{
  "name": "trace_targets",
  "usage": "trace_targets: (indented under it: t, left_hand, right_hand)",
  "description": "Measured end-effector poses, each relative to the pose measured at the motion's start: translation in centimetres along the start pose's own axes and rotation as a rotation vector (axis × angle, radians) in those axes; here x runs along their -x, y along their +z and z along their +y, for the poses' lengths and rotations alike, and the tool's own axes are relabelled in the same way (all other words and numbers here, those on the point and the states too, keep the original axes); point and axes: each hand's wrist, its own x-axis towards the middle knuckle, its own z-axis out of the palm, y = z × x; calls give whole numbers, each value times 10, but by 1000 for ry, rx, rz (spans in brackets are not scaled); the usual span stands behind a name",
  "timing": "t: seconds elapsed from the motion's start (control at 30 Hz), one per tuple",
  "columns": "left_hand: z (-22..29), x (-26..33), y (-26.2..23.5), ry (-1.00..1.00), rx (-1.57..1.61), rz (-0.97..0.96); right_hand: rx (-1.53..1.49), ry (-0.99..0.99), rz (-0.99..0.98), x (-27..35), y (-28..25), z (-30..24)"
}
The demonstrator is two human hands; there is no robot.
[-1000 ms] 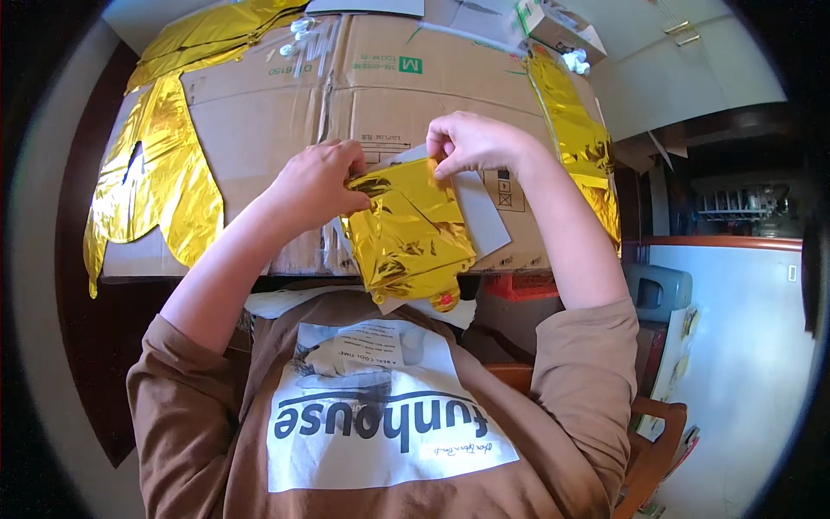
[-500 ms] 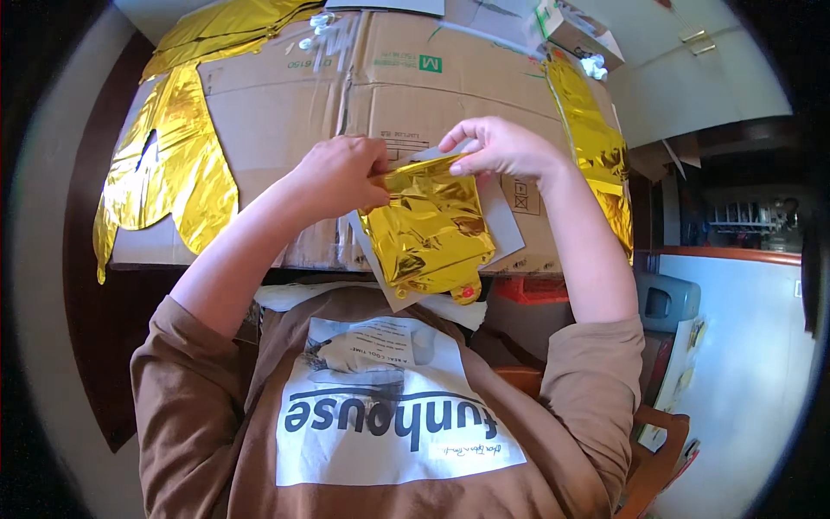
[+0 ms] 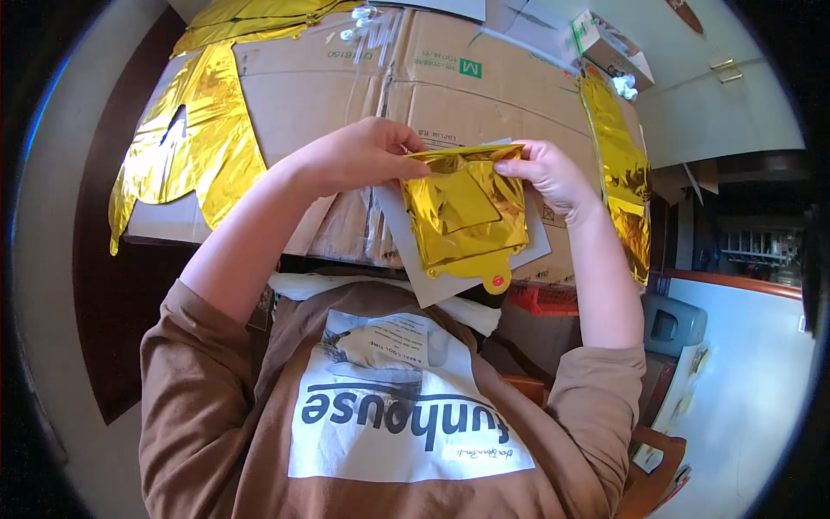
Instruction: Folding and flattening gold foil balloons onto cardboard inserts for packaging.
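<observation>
A flat, folded gold foil balloon (image 3: 471,212) is stretched between my two hands above the cardboard surface. My left hand (image 3: 367,156) pinches its upper left corner between thumb and fingers. At the upper right corner, my right hand (image 3: 553,177) grips the foil, thumb on top. Along the foil's lower edge hangs a rounded tab (image 3: 496,282) with a red spot. Beneath the balloon lies a grey card (image 3: 432,290), tilted and sticking out past the cardboard's near edge; the foil hides most of it.
Flattened cardboard (image 3: 320,95) covers the table. A large gold foil piece (image 3: 212,112) drapes over its left side, and more gold foil (image 3: 618,160) lies along the right. A small box (image 3: 605,43) and crumpled white bits (image 3: 624,85) sit at the far right. Below the near edge is a red crate (image 3: 545,300).
The right hand has moved down and closed on the upper right corner. The foil now lies flatter and tauter, with fewer creases. The whole view has shifted slightly.
</observation>
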Motion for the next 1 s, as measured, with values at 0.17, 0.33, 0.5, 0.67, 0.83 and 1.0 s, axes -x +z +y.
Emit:
trace_targets:
  t: [0.17,0.33,0.5,0.67,0.83,1.0]
  left_hand:
    - [-12,14,1,-24,569,-81]
    - [-37,10,15,45,712,-26]
    - [-34,11,28,21,708,87]
    - [-26,13,40,-52,636,233]
    - [-23,19,45,-110,517,271]
    - [-18,25,51,-131,625,279]
  right_hand:
    - [-43,-42,-11,3,-6,-1]
    - [-50,-21,-27,6,-8,-2]
    - [-53,-6,-26,7,-8,-1]
    - [-41,0,-36,6,-9,1]
    - [8,29,9,8,-3,-3]
    - [-13,38,-6,6,-5,-1]
